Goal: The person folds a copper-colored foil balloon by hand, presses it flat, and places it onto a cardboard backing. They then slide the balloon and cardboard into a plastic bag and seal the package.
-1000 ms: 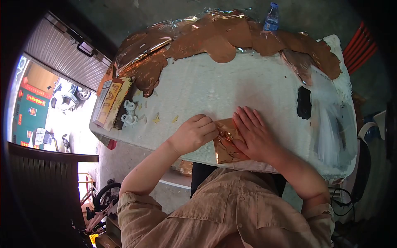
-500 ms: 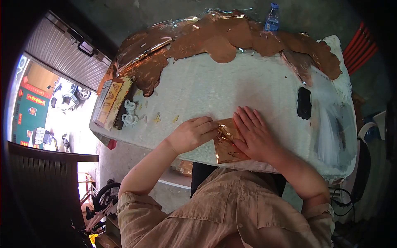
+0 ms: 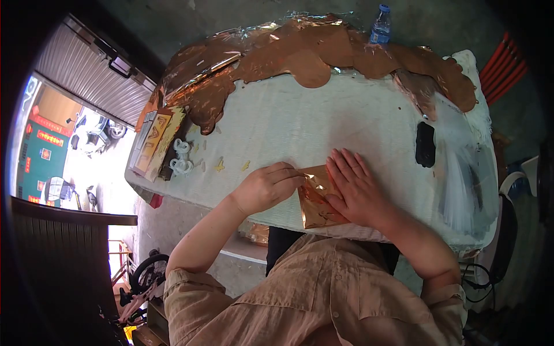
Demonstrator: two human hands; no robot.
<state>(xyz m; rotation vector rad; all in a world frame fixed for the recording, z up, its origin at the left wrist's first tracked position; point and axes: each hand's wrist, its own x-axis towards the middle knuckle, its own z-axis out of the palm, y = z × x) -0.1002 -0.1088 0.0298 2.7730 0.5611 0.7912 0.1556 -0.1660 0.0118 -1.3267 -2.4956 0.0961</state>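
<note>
A shiny copper-coloured foil piece (image 3: 314, 202), roughly rectangular, lies near the front edge of the cloth-covered table. My left hand (image 3: 267, 187) is closed at its upper left edge, fingertips pinched on the foil. Flat across its right side rests my right hand (image 3: 359, 196), fingers stretched out and the thumb over the foil. That palm hides the right part of the piece. Creases and bright reflections show on the uncovered part.
Overlapping copper foil sheets (image 3: 294, 49) line the table's far side, with a water bottle (image 3: 380, 26) behind. A black object (image 3: 425, 144) and clear plastic film (image 3: 461, 184) lie at right. White rings (image 3: 181, 158) and stacked packets (image 3: 154, 141) sit at left.
The foil's surface looks slightly smoother and its reflections have shifted. Both hands stay in nearly the same place.
</note>
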